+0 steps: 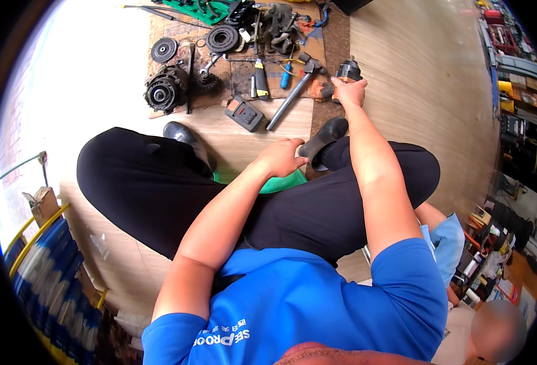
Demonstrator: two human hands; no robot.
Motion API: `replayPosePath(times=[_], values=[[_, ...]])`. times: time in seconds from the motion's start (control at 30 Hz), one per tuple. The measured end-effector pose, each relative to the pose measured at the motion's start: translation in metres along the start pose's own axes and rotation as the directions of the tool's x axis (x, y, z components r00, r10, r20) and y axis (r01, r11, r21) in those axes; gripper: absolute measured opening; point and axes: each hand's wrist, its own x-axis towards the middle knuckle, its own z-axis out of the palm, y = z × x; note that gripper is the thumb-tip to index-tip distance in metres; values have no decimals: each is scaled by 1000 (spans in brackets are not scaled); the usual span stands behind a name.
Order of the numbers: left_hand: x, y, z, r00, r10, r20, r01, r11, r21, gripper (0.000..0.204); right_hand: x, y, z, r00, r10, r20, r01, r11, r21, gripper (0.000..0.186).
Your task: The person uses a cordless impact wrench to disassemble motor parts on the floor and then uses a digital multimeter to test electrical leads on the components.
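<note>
My right hand (350, 91) is closed on an orange-and-black power tool (346, 73) at the cardboard's right edge. My left hand (277, 159) hangs open above a green plastic item (287, 182), near my right boot (326, 137), with nothing visible in it. Around the cardboard (174, 39) lie a steel-handled hammer (293, 94), a battery pack (244, 114), a blue-handled screwdriver (285, 76), a yellow-and-black tool (260, 82), a greasy round housing (164, 91), a toothed gear (206, 82) and round plates (221, 38).
My bent legs (128, 182) surround my hands. Another person (445, 249) sits behind me at lower right. A rack of blue items with yellow rails (46, 274) stands at lower left. Shelving crowded with tools and boxes (518, 91) lines the right side. Tangled metal parts (280, 30) lie at the top.
</note>
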Motion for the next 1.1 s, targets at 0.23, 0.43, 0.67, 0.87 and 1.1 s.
replayPosePath(times=[0.23, 0.43, 0.67, 0.87, 1.1], values=[[0, 2, 0, 1000, 4, -15, -4, 1000, -13, 57, 3, 2, -2, 1000, 2, 5, -2, 1000, -23, 92], [2, -2, 2, 1000, 7, -19, -7, 1000, -7, 57, 12, 13, -4, 1000, -8, 3, 8, 1000, 25, 93], [0, 3, -2, 1000, 2, -12, -3, 1000, -8, 56, 9, 16, -9, 1000, -27, 0, 27, 998, 52, 95], [0, 4, -3, 999, 17, -30, -17, 1000, -12, 56, 8, 15, -9, 1000, -10, 21, 8, 996, 94, 98], [-4, 8, -17, 838, -204, -506, -12, 920, -392, 66, -20, 12, -54, 876, -132, 464, -328, 543, 773, 46]])
